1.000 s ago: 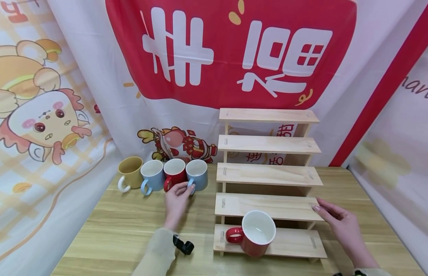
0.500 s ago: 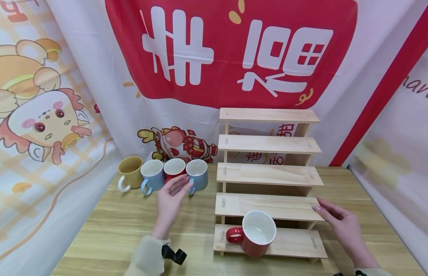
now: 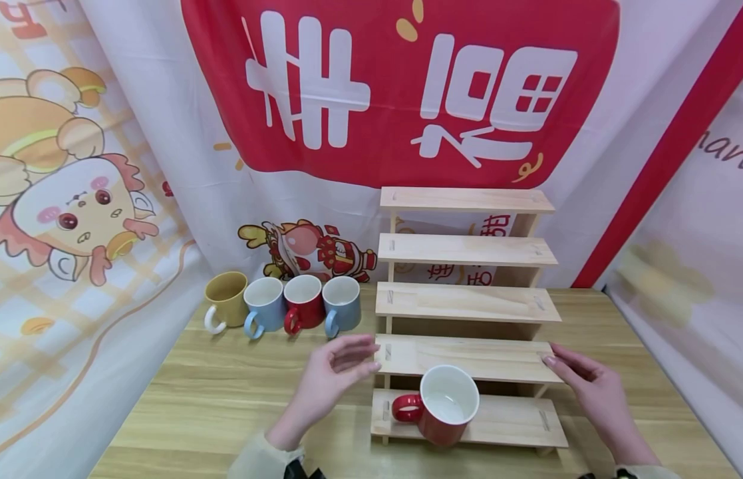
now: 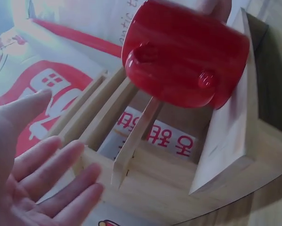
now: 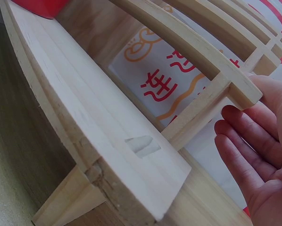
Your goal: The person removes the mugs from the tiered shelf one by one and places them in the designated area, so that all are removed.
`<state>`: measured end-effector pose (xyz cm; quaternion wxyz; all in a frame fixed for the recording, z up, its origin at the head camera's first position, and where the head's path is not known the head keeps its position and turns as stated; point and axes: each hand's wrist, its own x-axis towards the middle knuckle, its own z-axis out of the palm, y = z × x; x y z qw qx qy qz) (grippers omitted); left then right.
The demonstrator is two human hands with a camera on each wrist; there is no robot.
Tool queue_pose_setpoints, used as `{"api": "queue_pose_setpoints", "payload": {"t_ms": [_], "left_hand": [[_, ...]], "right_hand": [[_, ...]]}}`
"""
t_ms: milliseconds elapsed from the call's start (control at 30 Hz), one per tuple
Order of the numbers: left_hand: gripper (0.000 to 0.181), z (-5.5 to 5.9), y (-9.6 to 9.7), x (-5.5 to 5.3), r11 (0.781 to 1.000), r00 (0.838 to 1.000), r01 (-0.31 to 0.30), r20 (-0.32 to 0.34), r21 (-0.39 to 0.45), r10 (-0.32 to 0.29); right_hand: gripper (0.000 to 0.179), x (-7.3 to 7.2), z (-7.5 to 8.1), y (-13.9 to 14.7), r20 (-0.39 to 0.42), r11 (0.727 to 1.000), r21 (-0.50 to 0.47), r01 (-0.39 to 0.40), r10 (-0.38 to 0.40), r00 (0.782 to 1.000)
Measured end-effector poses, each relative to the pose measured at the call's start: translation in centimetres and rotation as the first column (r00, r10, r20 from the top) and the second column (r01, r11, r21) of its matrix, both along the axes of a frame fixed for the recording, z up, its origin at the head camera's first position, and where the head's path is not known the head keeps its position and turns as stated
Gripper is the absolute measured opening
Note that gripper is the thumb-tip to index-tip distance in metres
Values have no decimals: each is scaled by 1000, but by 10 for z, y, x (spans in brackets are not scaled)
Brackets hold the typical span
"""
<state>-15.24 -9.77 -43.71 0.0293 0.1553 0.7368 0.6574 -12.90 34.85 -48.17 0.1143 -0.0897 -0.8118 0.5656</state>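
Observation:
A five-step wooden display shelf (image 3: 467,359) stands right of centre in the head view. On its lowest step sits a large red mug (image 3: 445,429), white inside, its handle to the left. My left hand (image 3: 326,376) is beside the left end of the second step from the bottom, fingers spread and holding nothing. My right hand (image 3: 598,392) pinches the right end of that same step. The right wrist view shows the thumb and forefinger at the board's corner, with the other fingers (image 5: 249,141) loosely extended below.
To the left, a row of mugs stands on the wood-grain table (image 3: 215,399): a yellow mug (image 3: 229,307) with a white handle, a light blue mug (image 3: 268,313), a smaller red mug (image 3: 306,314) and another light blue mug (image 3: 345,313). Printed cloth (image 3: 323,193) hangs behind.
My left hand has come away from the right-hand light blue mug and moved right and nearer, to the shelf's left end. The right hand and the mugs have stayed in place.

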Motion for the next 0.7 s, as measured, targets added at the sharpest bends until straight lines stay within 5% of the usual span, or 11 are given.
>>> {"api": "queue_pose_setpoints", "payload": {"t_ms": [100,233,367,700], "left_hand": [[46,-1,2,5,996,997,71,22,-47,-70],[42,-1,4,12,992,996,89,14,-87,-88],[42,-1,6,20,990,992,129,10,-55,-128],[25,-8,17,29,959,958,279,78,-54,-275]], "right_hand": [[47,0,1,0,-2,1000,3,-2,2,1000],[47,0,0,1,-9,1000,13,-3,3,1000],[47,0,0,1,-18,1000,23,-2,2,1000],[46,0,-1,1,-22,1000,28,-4,4,1000]]}}
